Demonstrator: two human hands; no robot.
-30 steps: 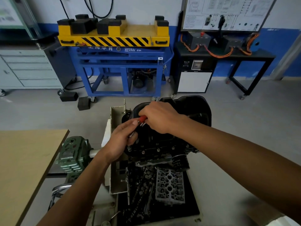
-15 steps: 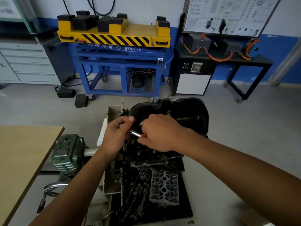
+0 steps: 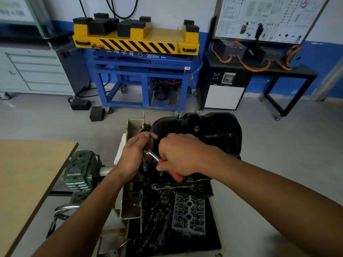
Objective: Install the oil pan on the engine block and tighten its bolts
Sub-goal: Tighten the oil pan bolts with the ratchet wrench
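Ratchet (image 3: 151, 154) stands on its socket (image 3: 145, 166) at the near-left edge of the pan (image 3: 213, 130), extension upright, handle running right and toward you. Fingers of your left hand (image 3: 132, 156) pinch the head. Fingers of your right hand (image 3: 178, 154) clamp the red handle. Pan sits on the block (image 3: 203, 188).

A glossy black oil pan (image 3: 213, 130) sits mounted on the dark engine block (image 3: 167, 185), centre of the scene. A red-handled ratchet (image 3: 177, 176) angles over its near left flange, socket pointing down
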